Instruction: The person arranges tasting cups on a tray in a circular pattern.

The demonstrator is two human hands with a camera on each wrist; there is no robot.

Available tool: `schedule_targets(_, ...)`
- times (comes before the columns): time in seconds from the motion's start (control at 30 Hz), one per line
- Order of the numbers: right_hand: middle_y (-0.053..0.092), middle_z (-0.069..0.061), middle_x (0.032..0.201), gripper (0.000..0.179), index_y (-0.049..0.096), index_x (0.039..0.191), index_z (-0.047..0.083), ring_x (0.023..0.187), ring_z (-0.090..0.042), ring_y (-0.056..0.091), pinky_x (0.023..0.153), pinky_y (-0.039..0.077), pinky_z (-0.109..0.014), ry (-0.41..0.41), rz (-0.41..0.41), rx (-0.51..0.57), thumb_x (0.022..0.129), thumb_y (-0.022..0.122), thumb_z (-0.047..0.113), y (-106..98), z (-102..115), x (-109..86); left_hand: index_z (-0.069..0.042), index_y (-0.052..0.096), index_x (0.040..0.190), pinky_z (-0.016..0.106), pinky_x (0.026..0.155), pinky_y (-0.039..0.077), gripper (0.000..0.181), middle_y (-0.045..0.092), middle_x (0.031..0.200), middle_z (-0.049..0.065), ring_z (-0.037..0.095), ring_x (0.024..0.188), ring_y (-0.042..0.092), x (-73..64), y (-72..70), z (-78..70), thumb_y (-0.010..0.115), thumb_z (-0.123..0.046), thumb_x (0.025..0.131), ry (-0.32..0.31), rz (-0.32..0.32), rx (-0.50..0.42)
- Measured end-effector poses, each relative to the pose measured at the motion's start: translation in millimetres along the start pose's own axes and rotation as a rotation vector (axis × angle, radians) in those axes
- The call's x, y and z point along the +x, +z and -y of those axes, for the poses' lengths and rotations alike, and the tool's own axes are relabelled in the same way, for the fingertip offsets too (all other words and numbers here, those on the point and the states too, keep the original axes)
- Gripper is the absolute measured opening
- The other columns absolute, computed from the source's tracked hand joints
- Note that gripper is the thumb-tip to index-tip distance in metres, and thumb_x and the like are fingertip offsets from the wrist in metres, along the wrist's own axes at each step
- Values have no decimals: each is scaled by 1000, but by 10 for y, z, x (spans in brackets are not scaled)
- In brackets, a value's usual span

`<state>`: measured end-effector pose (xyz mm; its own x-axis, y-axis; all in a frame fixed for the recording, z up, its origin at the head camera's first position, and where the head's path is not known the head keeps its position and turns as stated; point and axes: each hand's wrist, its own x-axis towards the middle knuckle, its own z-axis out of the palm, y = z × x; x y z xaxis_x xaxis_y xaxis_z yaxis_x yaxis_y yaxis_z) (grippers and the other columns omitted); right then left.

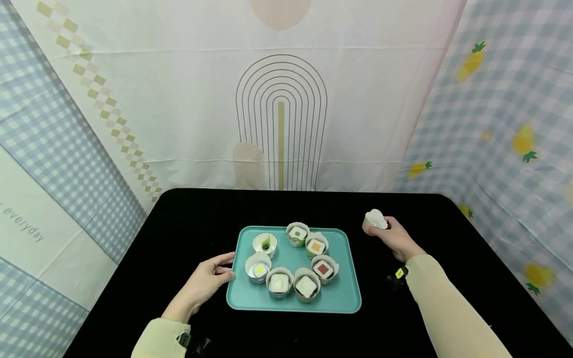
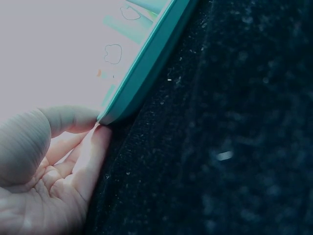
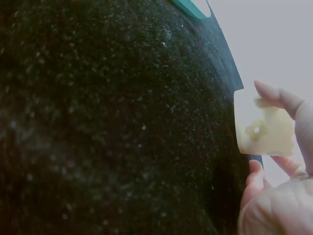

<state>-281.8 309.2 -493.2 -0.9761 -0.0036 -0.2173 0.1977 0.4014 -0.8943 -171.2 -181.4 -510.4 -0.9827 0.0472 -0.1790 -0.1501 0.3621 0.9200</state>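
A teal tray (image 1: 291,258) lies on the black table, with several small paper cups of cake set in a rough ring on it. My left hand (image 1: 208,278) pinches its left rim; in the left wrist view the thumb and fingertips meet at the tray's edge (image 2: 134,81). Off to the right of the tray, my right hand (image 1: 398,238) holds another paper cup (image 1: 375,220) with a white top. From the right wrist, this cup (image 3: 266,129) shows a flower mark on its pale side, with the thumb against it.
Cake toppings differ: a yellow square (image 1: 259,270), an orange square (image 1: 316,246), a red square (image 1: 323,269), a green dot (image 1: 297,233) and a green swirl (image 1: 266,243). A patterned white cloth (image 1: 192,109) hangs behind the table, with checked cloths at both sides.
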Motion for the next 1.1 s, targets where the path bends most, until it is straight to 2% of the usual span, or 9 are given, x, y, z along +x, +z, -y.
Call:
schedule_targets(0.23, 26, -30, 146, 81, 19, 147, -7, 130, -43, 34, 102, 36, -56, 49, 9, -64, 95, 60, 40, -53, 83, -59, -17, 56, 137, 46, 89, 49, 50, 62, 119, 1, 17, 90, 63, -1, 20, -2, 67, -9, 89, 27, 6, -17)
schedule_targets(0.37, 29, -29, 143, 84, 21, 147, -7, 125, -42, 39, 95, 42, -54, 74, 7, -128, 94, 58, 48, -62, 182, -87, -17, 56, 137, 45, 87, 50, 50, 62, 119, 1, 17, 89, 63, -6, 22, 15, 68, -9, 89, 32, 2, -17)
schedule_targets(0.47, 34, -27, 139, 84, 24, 146, -5, 118, -40, 45, 91, 45, -50, 44, -10, -138, 92, 58, 50, -26, 294, -93, -17, 56, 137, 45, 87, 50, 50, 62, 119, 1, 17, 89, 63, -12, 14, 28, 68, -8, 89, 28, -3, -18)
schedule_targets(0.57, 37, -25, 136, 80, 27, 144, -3, 115, -38, 49, 91, 47, -49, -19, -24, -137, 92, 59, 51, 53, 456, -89, -17, 56, 138, 46, 89, 49, 51, 62, 119, 1, 16, 89, 63, -14, 6, 35, 68, -8, 89, 33, -7, -18)
schedule_targets(0.7, 41, -22, 133, 73, 34, 140, -1, 111, -37, 51, 90, 47, -50, -124, -6, -143, 92, 62, 46, 233, 725, -88, -17, 56, 137, 46, 89, 49, 51, 62, 120, 1, 16, 90, 63, -7, 3, 36, 68, -7, 89, 35, -15, -16)
schedule_targets(0.8, 46, -19, 128, 66, 40, 135, 1, 107, -34, 53, 86, 49, -46, -189, 29, -179, 91, 65, 43, 416, 944, -114, -17, 56, 137, 46, 89, 49, 51, 62, 120, 0, 16, 90, 63, -3, 3, 40, 68, -7, 88, 29, -18, -11)
schedule_targets(1.0, 53, -12, 117, 51, 48, 125, 8, 98, -27, 55, 78, 50, -39, -320, 121, -270, 88, 71, 35, 869, 1303, -173, -18, 56, 137, 47, 90, 49, 51, 62, 119, 0, 15, 90, 63, -5, 6, 41, 68, -7, 89, 28, -23, -3)
schedule_targets(1.1, 54, -8, 115, 51, 47, 129, 13, 95, -24, 56, 74, 51, -37, -386, 183, -322, 88, 70, 33, 1116, 1418, -178, -17, 56, 137, 46, 89, 49, 50, 62, 120, 0, 16, 90, 63, -10, 12, 31, 68, -6, 89, 30, -22, -8)
